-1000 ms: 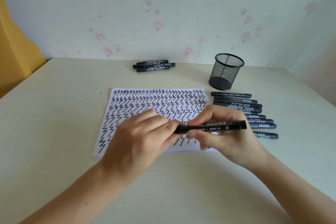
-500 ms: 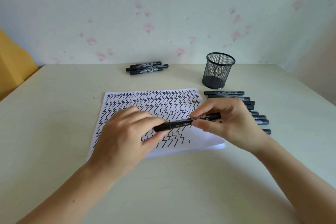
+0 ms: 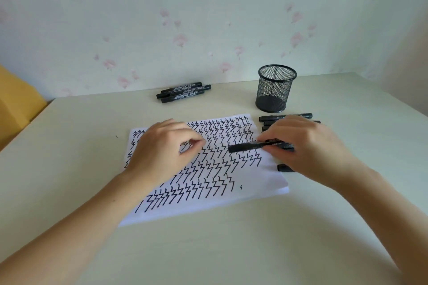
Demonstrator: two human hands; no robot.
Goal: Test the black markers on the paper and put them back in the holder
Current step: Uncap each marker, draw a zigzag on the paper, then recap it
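centrally, the right hand [image 3: 308, 146] pinches a black marker [image 3: 252, 146] between thumb and fingers, held level above the right part of the paper [image 3: 261, 183], its free end pointing left. left hand [image 3: 162, 152] hovers over the zigzag-covered sheet, fingers loosely curled, holding nothing visible and apart from the marker. mesh holder [image 3: 275, 89] stands upright far right; a row of markers [image 3: 286, 117] lies just near of it, partly hidden by the right hand. three markers [image 3: 184, 92] lie at the far edge of the table [image 3: 69, 169].
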